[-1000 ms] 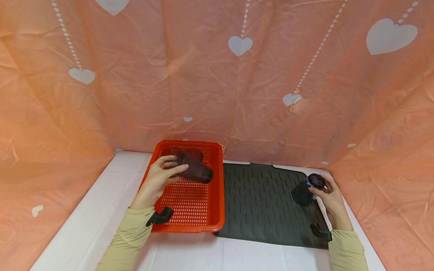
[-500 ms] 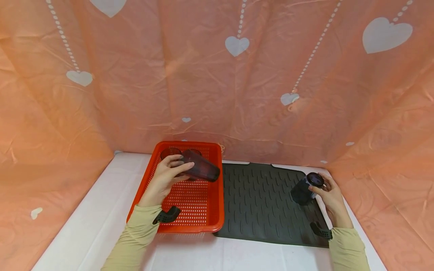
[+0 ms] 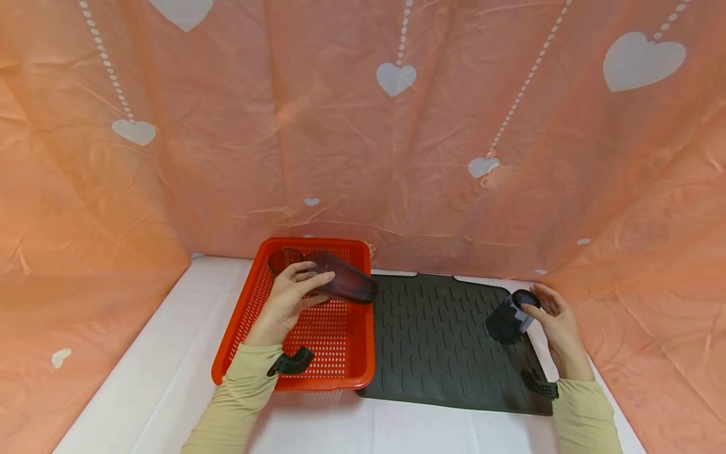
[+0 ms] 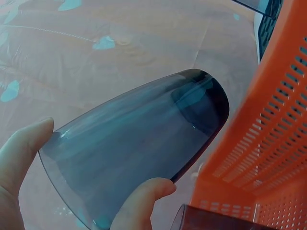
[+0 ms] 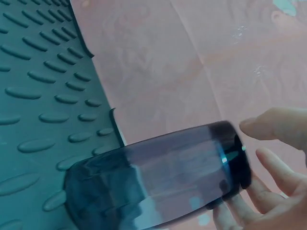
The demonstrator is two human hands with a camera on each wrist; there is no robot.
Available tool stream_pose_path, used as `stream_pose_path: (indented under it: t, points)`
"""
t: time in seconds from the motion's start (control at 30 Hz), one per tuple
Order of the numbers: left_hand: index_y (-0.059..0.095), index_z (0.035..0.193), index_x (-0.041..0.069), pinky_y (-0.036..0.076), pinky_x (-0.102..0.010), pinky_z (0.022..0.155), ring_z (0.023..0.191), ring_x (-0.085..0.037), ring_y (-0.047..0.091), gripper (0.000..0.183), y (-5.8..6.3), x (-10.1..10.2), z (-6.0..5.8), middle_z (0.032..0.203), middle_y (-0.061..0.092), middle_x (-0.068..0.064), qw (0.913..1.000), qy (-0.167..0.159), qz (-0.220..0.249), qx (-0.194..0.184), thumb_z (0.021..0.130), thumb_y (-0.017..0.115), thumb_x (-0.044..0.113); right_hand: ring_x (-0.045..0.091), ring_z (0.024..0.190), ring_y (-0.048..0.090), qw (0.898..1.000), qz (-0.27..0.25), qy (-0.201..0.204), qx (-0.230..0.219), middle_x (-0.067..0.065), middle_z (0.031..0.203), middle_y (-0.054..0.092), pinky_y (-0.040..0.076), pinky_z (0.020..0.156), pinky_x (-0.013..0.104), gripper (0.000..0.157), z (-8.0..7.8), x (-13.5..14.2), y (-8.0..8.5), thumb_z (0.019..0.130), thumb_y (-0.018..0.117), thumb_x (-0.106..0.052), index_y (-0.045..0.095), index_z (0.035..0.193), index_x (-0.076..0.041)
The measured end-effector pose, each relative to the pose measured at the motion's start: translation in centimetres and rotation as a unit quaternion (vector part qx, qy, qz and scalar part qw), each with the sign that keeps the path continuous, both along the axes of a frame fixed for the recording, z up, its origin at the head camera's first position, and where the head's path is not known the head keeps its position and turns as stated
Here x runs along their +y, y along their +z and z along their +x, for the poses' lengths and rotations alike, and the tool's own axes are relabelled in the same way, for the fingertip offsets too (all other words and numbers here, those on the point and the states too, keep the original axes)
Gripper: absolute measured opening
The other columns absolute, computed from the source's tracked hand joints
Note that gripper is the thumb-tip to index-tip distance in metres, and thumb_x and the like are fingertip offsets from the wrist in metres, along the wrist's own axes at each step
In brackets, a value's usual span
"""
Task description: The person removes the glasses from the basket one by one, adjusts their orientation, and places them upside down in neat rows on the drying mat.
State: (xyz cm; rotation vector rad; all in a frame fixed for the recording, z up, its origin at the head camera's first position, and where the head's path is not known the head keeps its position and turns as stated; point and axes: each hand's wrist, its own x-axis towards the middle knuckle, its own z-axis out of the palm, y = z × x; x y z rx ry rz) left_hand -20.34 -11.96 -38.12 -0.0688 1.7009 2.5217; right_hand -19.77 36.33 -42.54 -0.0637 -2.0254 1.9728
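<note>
My left hand (image 3: 286, 302) grips a dark purple-tinted glass tumbler (image 3: 348, 280) near its rim, thumb on one side and fingers on the other. This tumbler is tilted, its base pointing right over the red basket's right wall. On the right, another dark tumbler (image 3: 507, 321) stands mouth down on the black ribbed mat (image 3: 442, 340). My right hand (image 3: 558, 325) is at its upturned base. In the right wrist view the thumb (image 5: 268, 125) is just off the base and the fingers (image 5: 261, 191) are loosely spread beside it.
The red perforated basket (image 3: 363, 372) stands left of the mat on a white tabletop (image 3: 397, 429). Inside, at the back left, is a further tinted glass (image 3: 285, 260). An orange curtain with white hearts (image 3: 397, 157) encloses the back and both sides.
My left hand has carried its tumbler rightward across the basket to the right wall. The right hand has loosened at the base of the standing tumbler, which has stayed in place.
</note>
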Motion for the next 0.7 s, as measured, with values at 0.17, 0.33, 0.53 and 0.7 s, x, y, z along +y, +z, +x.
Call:
stream_pose_path:
  t: [0.17, 0.33, 0.53, 0.7]
  points:
    - [0.038, 0.133, -0.001, 0.055, -0.041, 0.081, 0.082, -0.02, 0.065, 0.057, -0.1, 0.6, 0.0, 0.108, 0.052, -0.014, 0.9999, 0.001, 0.015, 0.002, 0.086, 0.071, 0.007, 0.008, 0.111, 0.048, 0.999, -0.025, 0.001, 0.042, -0.014, 0.106, 0.063, 0.038, 0.087, 0.011, 0.041, 0.0, -0.5, 1.1, 0.087, 0.063, 0.01, 0.059, 0.123, -0.009]
    - [0.039, 0.132, 0.001, 0.055, -0.041, 0.081, 0.084, -0.021, 0.064, 0.057, 0.1, 1.1, 0.1, 0.11, 0.052, -0.016, 0.9999, -0.002, 0.016, 0.003, 0.086, 0.072, 0.008, 0.005, 0.109, 0.05, 0.997, -0.047, 0.005, 0.058, -0.012, 0.108, 0.064, 0.038, 0.088, 0.013, 0.039, 0.1, -1.0, 2.2, 0.089, 0.061, 0.008, 0.061, 0.123, -0.009]
    - [0.038, 0.131, 0.003, 0.053, -0.045, 0.085, 0.088, -0.022, 0.064, 0.059, 0.2, 1.6, 0.0, 0.11, 0.055, -0.015, 0.9996, -0.002, 0.028, 0.0, 0.085, 0.073, 0.011, 0.007, 0.106, 0.055, 0.993, -0.081, 0.027, 0.085, -0.005, 0.11, 0.066, 0.042, 0.087, 0.014, 0.034, -0.3, -2.1, 3.2, 0.091, 0.057, 0.008, 0.062, 0.121, -0.007]
    - [0.039, 0.129, 0.003, 0.054, -0.044, 0.082, 0.086, -0.022, 0.063, 0.057, 0.0, 2.2, -0.3, 0.104, 0.059, -0.013, 0.9988, 0.004, 0.048, -0.001, 0.084, 0.074, 0.009, 0.006, 0.105, 0.058, 0.985, -0.12, 0.087, 0.09, -0.002, 0.113, 0.066, 0.043, 0.089, 0.016, 0.032, -0.6, -3.4, 3.6, 0.095, 0.053, 0.005, 0.062, 0.123, -0.008]
